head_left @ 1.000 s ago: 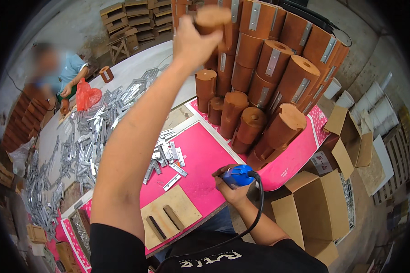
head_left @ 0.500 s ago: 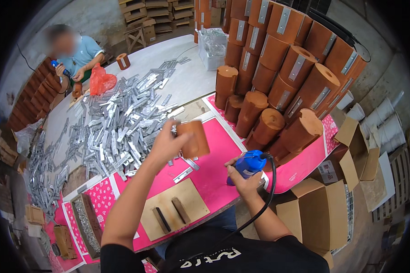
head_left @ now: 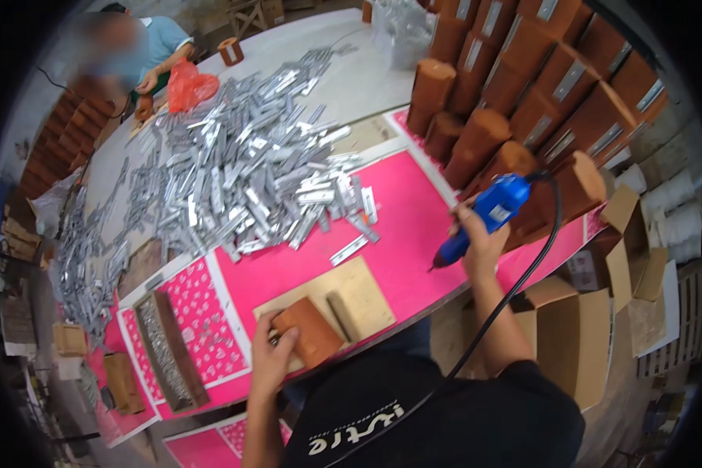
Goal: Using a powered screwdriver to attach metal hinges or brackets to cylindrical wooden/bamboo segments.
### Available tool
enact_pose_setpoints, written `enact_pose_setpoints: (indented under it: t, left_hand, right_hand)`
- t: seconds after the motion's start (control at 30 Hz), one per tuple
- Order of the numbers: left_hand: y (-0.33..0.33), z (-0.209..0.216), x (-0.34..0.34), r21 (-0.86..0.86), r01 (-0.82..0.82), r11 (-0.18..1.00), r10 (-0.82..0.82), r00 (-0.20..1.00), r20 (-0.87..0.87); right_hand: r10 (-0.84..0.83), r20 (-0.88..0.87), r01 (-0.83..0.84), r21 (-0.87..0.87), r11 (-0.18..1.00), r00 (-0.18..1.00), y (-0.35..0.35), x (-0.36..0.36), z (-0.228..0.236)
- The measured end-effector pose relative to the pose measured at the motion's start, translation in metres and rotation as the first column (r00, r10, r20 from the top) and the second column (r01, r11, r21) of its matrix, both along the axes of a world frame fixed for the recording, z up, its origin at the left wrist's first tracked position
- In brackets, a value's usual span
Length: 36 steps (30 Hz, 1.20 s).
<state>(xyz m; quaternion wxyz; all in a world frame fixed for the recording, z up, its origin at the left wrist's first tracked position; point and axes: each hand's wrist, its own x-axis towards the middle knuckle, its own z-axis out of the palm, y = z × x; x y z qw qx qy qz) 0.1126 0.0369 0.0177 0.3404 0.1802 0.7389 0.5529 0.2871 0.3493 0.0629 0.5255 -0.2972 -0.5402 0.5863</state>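
My left hand point(head_left: 277, 351) is closed on a reddish-brown cylinder point(head_left: 310, 331), low over the left part of a pale wooden board point(head_left: 366, 285). A dark strip of wood point(head_left: 340, 313) stands up on that board, right beside the cylinder. In my right hand point(head_left: 480, 238) is a blue electric screwdriver point(head_left: 493, 207), its dark tip slanting down to the left above the pink sheet point(head_left: 402, 195). A black cable runs from its top end down past my forearm. Beyond the board spreads a heap of silver metal plates point(head_left: 249, 179).
Stacked brown cylinders point(head_left: 515, 93) fill the right back. A narrow tray point(head_left: 168, 351) of small metal pieces sits at the left front. Open cardboard boxes point(head_left: 573, 335) stand by the table's right edge. Across the table, another person point(head_left: 160, 47) works near a red plastic bag point(head_left: 189, 86).
My left hand has brought the cylinder down and nearer, from above the pink sheet to the wooden board. The screwdriver in my right hand has been raised, its tip now pointing down-left.
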Motion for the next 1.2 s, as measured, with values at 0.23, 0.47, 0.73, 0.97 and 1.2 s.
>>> enact_pose_setpoints:
  t: [0.23, 0.47, 0.73, 0.97, 1.2]
  left_hand:
    - [0.013, -0.004, 0.005, -0.023, 0.099, 0.995, -0.101, 0.992, -0.076]
    - [0.023, -0.007, -0.01, -0.069, 0.233, 0.97, -0.238, 0.859, -0.453]
    - [0.01, 0.021, 0.001, -0.171, 0.282, 0.944, -0.329, 0.826, -0.458]
    - [-0.004, -0.005, 0.006, -0.144, 0.344, 0.928, -0.359, 0.718, -0.597]
    - [-0.007, 0.008, 0.013, -0.142, 0.428, 0.893, -0.361, 0.49, -0.793]
  right_hand:
    - [-0.015, -0.021, 0.016, 0.045, 0.999, 1.0, -0.01, 0.005, -0.003]
    - [0.072, 0.07, -0.081, 0.139, 0.987, 0.995, -0.032, -0.001, -0.01]
    - [0.084, 0.002, -0.083, 0.187, 0.979, 0.996, -0.04, -0.011, -0.002]
    - [0.27, -0.146, -0.238, 0.203, 0.95, 0.952, -0.056, -0.015, 0.003]
    - [0.426, -0.114, -0.389, 0.252, 0.886, 0.898, -0.059, -0.018, -0.001]
